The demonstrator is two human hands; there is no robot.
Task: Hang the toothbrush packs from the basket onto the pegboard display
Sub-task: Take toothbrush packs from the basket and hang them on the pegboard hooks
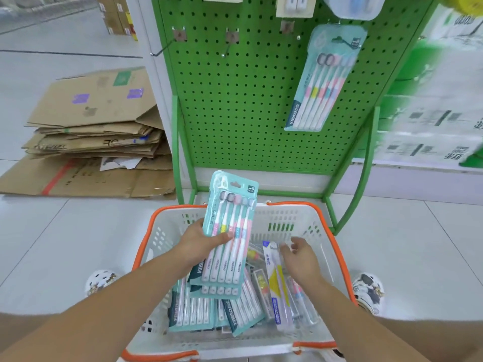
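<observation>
I see my left hand holding one toothbrush pack above the white basket. My thumb lies across the front of the pack and my fingers curl behind it. The pack has five brushes in it, side by side. A second pack seems to sit right behind it in the same hand, because I see a second row of handle ends poking out at the bottom.

My right hand is over the right side of the basket with its fingers loose and spread. It holds nothing. It is just beside a single toothbrush box, blue, white and yellow.

Down in the basket lie more packs, piled up and overlapping. I cannot count them all.

On the green pegboard, one pack hangs on the right side, tilted. Three bare hooks stick out to its left.

A stack of flat cardboard lies on the floor at the left.
</observation>
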